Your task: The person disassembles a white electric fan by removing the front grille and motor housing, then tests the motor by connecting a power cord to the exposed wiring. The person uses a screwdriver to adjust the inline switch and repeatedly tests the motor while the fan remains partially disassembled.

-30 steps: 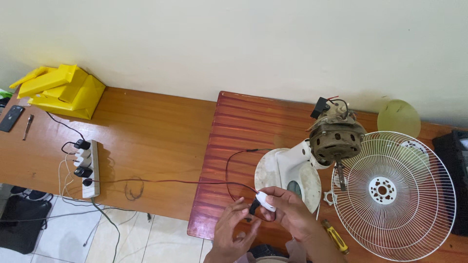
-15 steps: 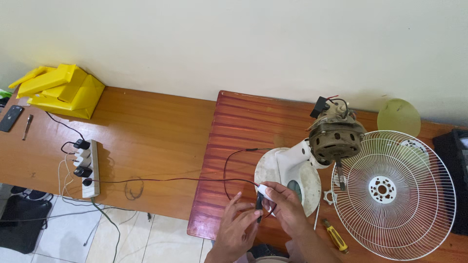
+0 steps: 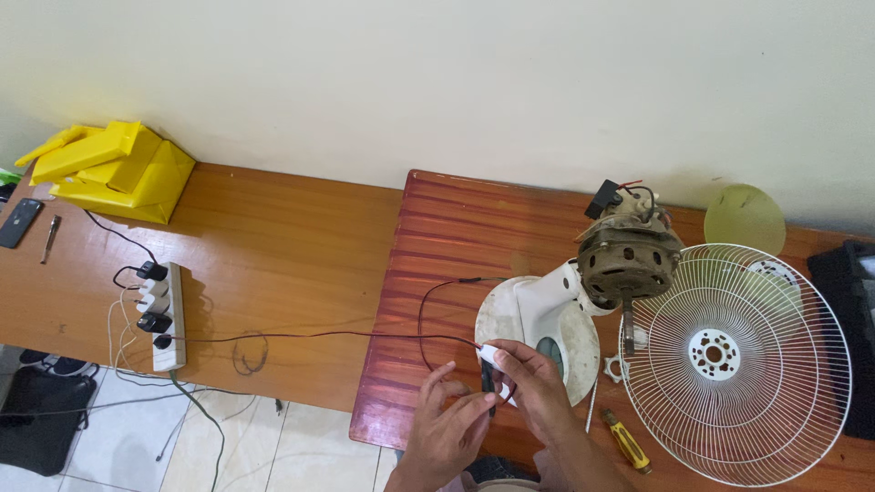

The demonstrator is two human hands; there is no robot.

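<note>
1. We see left hand (image 3: 447, 428) and right hand (image 3: 538, 392) both pinching a small white switch (image 3: 497, 364) on a black cord (image 3: 428, 314), at the reddish board's (image 3: 474, 237) near edge.
2. Just beyond: white fan base (image 3: 533, 314), bare motor (image 3: 627, 260), wire guard (image 3: 738, 364).

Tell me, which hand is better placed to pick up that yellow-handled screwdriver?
Probably the right hand: the screwdriver lies just beside it on the table, while the left hand sits farther away. Both hands hold a small white part.
</note>
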